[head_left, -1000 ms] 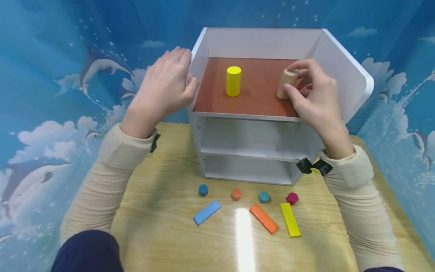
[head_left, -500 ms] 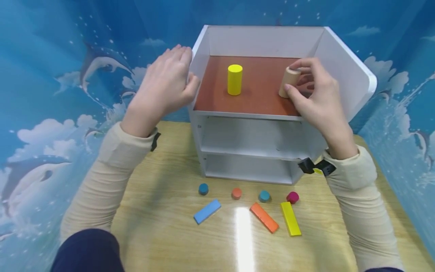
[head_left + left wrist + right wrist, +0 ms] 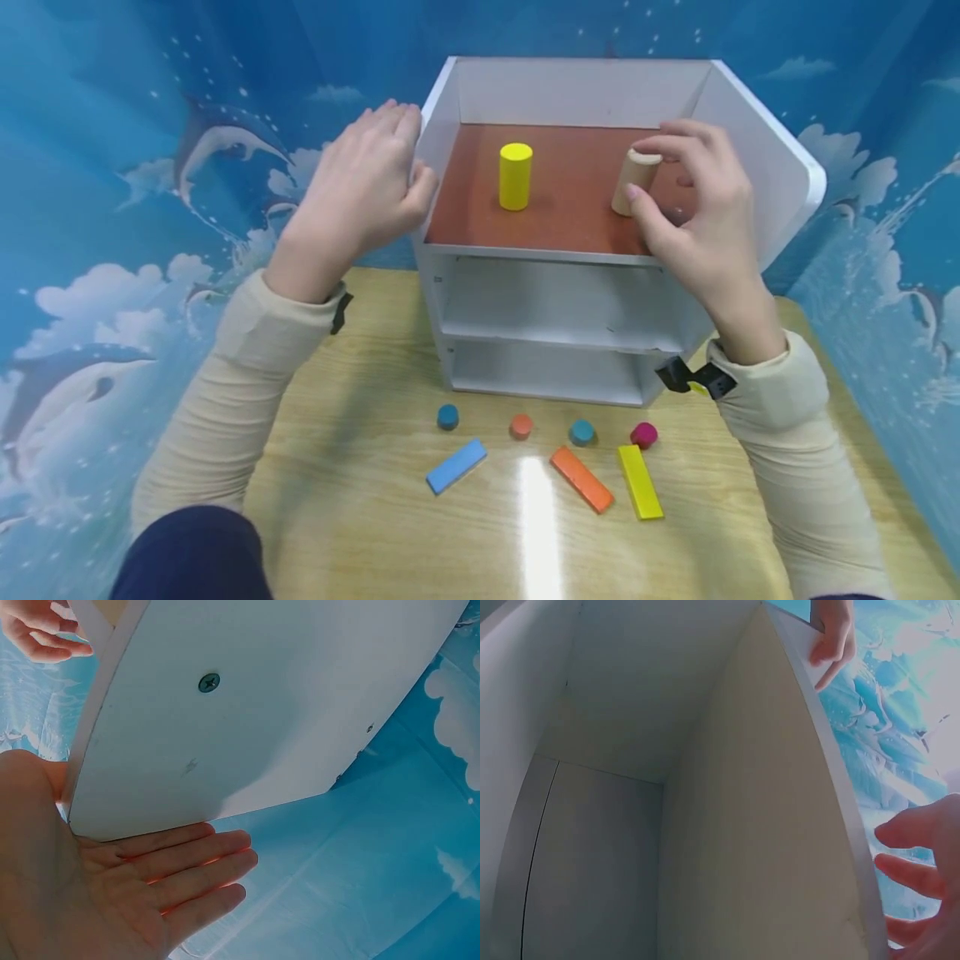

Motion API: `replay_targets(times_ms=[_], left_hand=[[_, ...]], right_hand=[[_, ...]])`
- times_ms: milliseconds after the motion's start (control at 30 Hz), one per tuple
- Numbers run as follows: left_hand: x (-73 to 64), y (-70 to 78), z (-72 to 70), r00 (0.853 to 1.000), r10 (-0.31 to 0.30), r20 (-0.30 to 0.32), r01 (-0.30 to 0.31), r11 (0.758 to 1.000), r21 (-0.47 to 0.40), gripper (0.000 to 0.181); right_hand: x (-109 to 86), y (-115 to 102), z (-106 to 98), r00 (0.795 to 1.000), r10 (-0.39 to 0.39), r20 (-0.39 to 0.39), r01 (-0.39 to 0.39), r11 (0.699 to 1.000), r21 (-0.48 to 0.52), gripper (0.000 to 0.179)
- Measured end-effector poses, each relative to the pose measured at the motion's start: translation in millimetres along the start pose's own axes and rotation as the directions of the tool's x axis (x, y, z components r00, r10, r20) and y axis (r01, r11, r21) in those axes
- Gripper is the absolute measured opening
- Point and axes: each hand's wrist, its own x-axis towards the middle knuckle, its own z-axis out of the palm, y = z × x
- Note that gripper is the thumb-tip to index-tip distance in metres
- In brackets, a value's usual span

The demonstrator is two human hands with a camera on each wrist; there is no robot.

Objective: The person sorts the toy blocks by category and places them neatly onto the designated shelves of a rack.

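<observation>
A small white shelf unit (image 3: 442, 287) with a brown top stands on the table. My left hand (image 3: 367, 179) rests at its left side panel. In the left wrist view its fingers (image 3: 199, 874) lie straight beside the panel's corner. On the brown top, a plain wooden cylinder (image 3: 632, 182) stands at the right, leaning slightly in view. Around it my right hand (image 3: 708, 208) has its thumb and fingers spread, the thumb and index tips close to the cylinder. Whether they touch it cannot be told. A yellow cylinder (image 3: 514, 177) stands upright farther left.
On the wooden table (image 3: 360, 517) before the unit lie several small discs, among them a magenta one (image 3: 643, 435) and an orange one (image 3: 521, 427). Nearer are a blue bar (image 3: 456, 467), an orange bar (image 3: 582, 480) and a yellow bar (image 3: 641, 483). A raised rim encloses the top on three sides.
My right hand's fingers have loosened and spread away from the wooden cylinder, which stays in place. My left hand has stayed at the side panel.
</observation>
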Motion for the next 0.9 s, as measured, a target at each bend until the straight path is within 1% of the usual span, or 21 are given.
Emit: replay_targets(times_ms=[133,200,300,433,533,700,900], left_hand=[[-0.3,-0.1,0.7,1.0,0.002,-0.006,-0.002,1.0,0.002,0.061],[-0.2,-0.1,0.6,1.0,0.002,-0.008,-0.002,1.0,0.004,0.061],[-0.1,-0.2,0.2,1.0,0.002,-0.008,-0.002,1.0,0.004,0.061],[0.2,-0.3,0.5,1.0,0.006,-0.011,-0.006,1.0,0.002,0.061],[0.3,-0.3,1.1,1.0,0.011,-0.014,-0.011,1.0,0.002,0.061],[0.0,0.0,1.5,1.0,0.012,-0.02,-0.012,1.0,0.002,0.061],[-0.3,0.1,2.0,1.0,0.017,-0.024,-0.017,1.0,-0.001,0.061]], right_hand=[[-3.2,-5,1,0.994,-0.081,-0.074,0.084,0.996,0.031,0.036],[-4.3,-8,2,0.985,-0.125,-0.12,0.132,0.99,0.053,0.036],[-7.2,-13,5,0.968,-0.164,-0.188,0.181,0.98,0.077,0.034],[-13.4,-20,7,0.946,-0.175,-0.273,0.209,0.973,0.098,0.031],[-20.2,-26,7,0.932,-0.175,-0.318,0.22,0.969,0.111,0.028],[-34.2,-37,6,0.921,-0.187,-0.341,0.239,0.964,0.116,0.03],[-51.6,-47,5,0.897,-0.209,-0.39,0.284,0.947,0.147,0.028]])
